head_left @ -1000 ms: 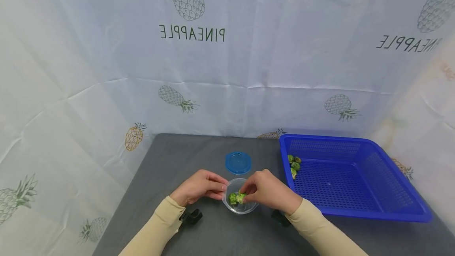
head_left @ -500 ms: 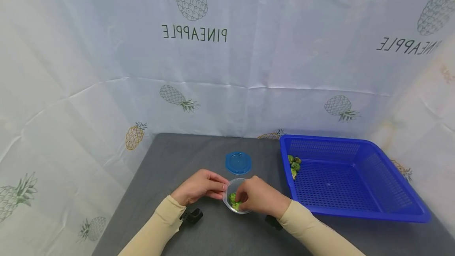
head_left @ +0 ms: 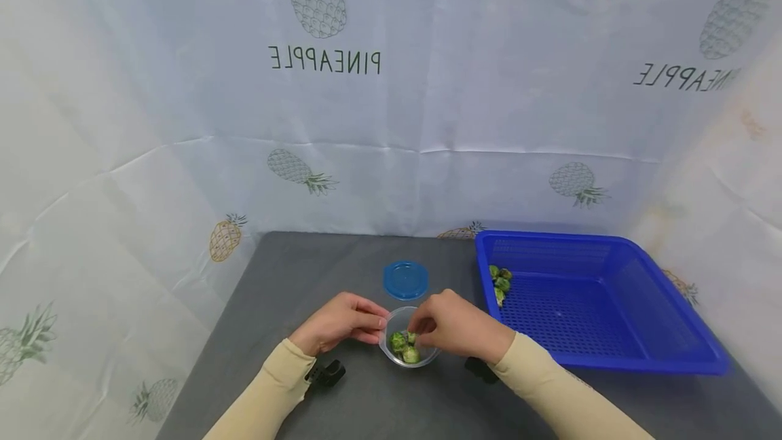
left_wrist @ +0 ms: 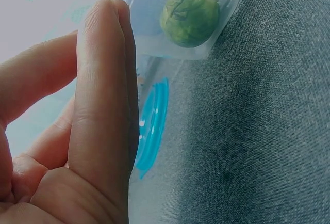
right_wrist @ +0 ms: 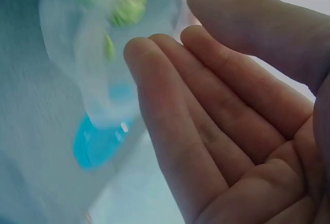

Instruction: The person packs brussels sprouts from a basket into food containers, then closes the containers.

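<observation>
My left hand [head_left: 343, 321] pinches the left rim of a round clear plastic container [head_left: 398, 319] between thumb and fingers. Inside it lie several Brussels sprouts [head_left: 411, 355], one of them partly behind my right fingertips. The left wrist view shows one sprout [left_wrist: 191, 15] through the container's wall. Over the container's right side is my right hand [head_left: 461, 324]. In the right wrist view its fingers [right_wrist: 165, 105] are loosely bent, with nothing between them and the thumb. A blue lid [head_left: 406, 280] lies on the table just behind the container.
To the right stands a large blue plastic basket [head_left: 574, 314] with more Brussels sprouts [head_left: 501, 284] along its left wall. The dark grey table [head_left: 305, 257] ends at a white pineapple-print curtain [head_left: 366, 189].
My right hand dipped into the container with a sprout, released it and rose back to the right. The sprouts inside have shifted. My left hand keeps its grip on the rim.
</observation>
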`<action>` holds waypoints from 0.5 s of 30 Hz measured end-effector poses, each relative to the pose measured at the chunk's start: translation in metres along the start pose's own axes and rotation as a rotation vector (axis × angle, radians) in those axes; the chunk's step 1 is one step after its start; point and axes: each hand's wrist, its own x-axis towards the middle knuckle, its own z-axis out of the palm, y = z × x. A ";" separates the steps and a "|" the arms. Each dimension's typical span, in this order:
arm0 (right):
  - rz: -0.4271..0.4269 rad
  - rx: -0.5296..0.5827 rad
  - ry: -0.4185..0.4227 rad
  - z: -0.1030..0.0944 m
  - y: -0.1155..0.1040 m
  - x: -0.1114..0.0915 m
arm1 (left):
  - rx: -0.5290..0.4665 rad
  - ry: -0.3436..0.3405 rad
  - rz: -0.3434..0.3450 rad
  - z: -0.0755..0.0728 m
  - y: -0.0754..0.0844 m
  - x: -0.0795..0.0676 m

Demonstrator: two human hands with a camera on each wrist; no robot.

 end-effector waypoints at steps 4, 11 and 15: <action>0.024 -0.019 0.073 -0.033 0.006 -0.016 | 0.004 0.000 0.001 0.001 0.000 0.001; 0.163 -0.028 0.169 -0.090 0.040 -0.049 | 0.004 -0.002 0.007 0.002 -0.002 0.003; 0.238 0.026 0.166 -0.108 0.069 -0.060 | 0.005 0.003 0.008 0.001 -0.002 0.002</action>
